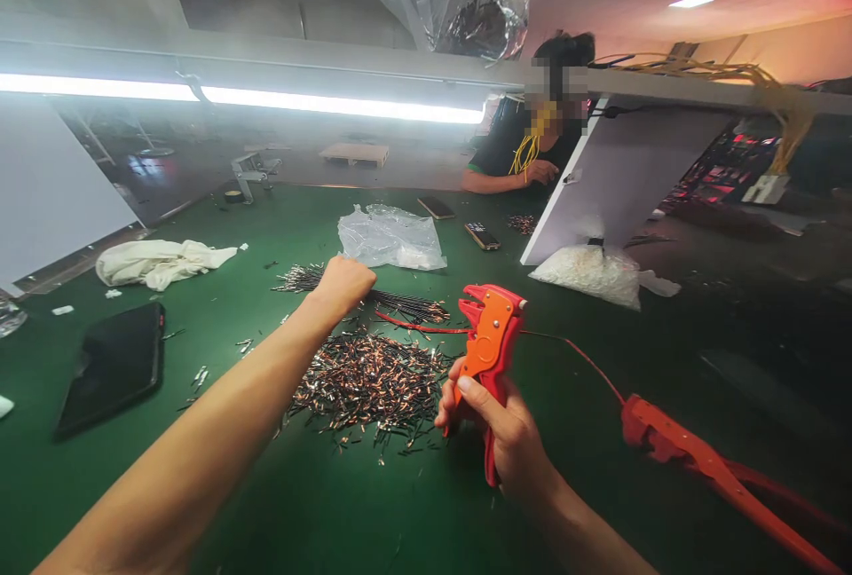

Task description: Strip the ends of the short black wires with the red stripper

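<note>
My right hand [499, 420] is wrapped round the handles of an orange and red wire stripper [493, 326], held upright with its jaws towards the upper left. My left hand [346, 279] reaches across to a bundle of thin black wires [413, 303] and is curled over its middle. Wire ends stick out on both sides of that hand, while its fingertips are hidden. Between the two hands lies a heap of short black pieces with coppery ends [373, 384]. A thin red wire [426, 326] runs behind the stripper.
A second red-orange hand tool [706, 455] is at the right. Left are a black tablet-like device [113, 366] and white cloth [163, 263]. Behind lie a clear plastic bag [390, 236], phones [482, 235] and a bag of white bits [589, 273]. A co-worker [532, 149] sits opposite.
</note>
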`<state>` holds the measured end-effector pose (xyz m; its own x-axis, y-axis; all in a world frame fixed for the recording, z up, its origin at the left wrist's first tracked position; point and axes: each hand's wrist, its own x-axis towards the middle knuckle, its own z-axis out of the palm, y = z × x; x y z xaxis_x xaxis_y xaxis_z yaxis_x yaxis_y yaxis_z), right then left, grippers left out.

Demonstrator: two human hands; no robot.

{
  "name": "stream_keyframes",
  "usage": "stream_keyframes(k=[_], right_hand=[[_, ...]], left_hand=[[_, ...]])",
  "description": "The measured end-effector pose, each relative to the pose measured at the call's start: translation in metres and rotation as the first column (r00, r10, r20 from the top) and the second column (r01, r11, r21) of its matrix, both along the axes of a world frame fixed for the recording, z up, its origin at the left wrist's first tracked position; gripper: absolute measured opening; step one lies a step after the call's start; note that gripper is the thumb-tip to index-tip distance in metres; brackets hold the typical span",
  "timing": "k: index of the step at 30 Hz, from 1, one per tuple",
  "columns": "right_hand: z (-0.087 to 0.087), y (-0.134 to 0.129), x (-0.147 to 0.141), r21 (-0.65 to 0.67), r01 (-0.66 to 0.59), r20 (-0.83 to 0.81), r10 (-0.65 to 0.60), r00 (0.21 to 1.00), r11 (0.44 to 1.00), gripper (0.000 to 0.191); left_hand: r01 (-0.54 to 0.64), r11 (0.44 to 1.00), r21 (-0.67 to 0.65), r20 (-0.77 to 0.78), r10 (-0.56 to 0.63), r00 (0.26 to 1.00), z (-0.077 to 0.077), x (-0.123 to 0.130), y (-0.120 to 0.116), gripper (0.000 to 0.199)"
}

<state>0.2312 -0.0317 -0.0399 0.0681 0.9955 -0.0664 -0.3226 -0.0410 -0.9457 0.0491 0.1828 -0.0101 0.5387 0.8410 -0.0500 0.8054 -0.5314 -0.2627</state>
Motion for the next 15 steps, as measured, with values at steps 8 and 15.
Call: stream_keyframes(k=[8,15], right_hand=[[0.002,0.0,0.0,0.006,-0.006,-0.012,0.006,1.0,1.0,0.029],[-0.003,0.0,-0.001,0.016,0.008,-0.023,-0.007,1.0,1.0,0.028]], left_hand=[[0.019,0.998,0.063,0.143,-0.028,0.989,0.004,0.0,-0.003,0.031],[0.003,0.99,0.143,0.438,-0.066,0.896,0.011,0.015,-0.012,0.03]])
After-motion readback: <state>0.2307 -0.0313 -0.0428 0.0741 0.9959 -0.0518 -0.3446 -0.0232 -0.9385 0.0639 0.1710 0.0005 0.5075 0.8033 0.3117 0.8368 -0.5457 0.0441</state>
